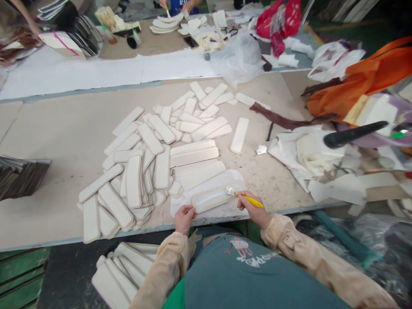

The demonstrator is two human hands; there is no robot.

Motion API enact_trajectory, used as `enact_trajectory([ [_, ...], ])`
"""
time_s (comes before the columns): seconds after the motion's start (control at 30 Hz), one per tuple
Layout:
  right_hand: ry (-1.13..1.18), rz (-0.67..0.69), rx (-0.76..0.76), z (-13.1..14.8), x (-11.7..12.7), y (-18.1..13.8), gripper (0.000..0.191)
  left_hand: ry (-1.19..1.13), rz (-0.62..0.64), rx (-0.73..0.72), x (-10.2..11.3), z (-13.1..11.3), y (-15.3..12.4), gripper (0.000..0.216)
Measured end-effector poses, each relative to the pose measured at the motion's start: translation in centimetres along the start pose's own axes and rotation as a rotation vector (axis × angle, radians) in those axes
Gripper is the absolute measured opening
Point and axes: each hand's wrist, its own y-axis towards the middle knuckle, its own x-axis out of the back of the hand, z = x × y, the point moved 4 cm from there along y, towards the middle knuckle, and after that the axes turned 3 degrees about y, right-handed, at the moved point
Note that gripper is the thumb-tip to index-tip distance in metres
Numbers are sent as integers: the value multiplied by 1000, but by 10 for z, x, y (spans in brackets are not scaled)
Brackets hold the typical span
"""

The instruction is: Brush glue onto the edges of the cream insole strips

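Note:
At the table's near edge, my left hand (185,217) pinches the left end of a long off-white strip with rounded ends (209,201). The strip lies flat on a white sheet (236,177). Closed around a yellow-handled brush (254,200) is my right hand (257,212); the brush's whitish tip touches the strip near its right end. A wet-looking pale band runs along the strip's face. Just beyond the sheet lie more pale strips (199,172), and a large loose heap of similar pieces (149,139) spreads to the left and behind.
On the right are a white tub (317,148) with a black-handled tool (354,135), brown cloth (283,118) and an orange bag (376,81). Stacked dark-edged pieces (22,176) stand far left. More strips (119,274) lie below the table. Across it, another person's hands (189,5) work.

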Motion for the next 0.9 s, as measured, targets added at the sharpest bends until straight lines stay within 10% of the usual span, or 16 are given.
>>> enact_trajectory([
  [0.27,16,151,6,-5,-28,1,29,18,-1,10,-1,0,0,29],
  [0.57,-35,-151,13,-6,53,6,31,40,-16,-6,-2,-1,-1,26],
  [0.9,-101,-22,36,-9,29,-8,30,92,-6,-40,-2,-1,1,21],
])
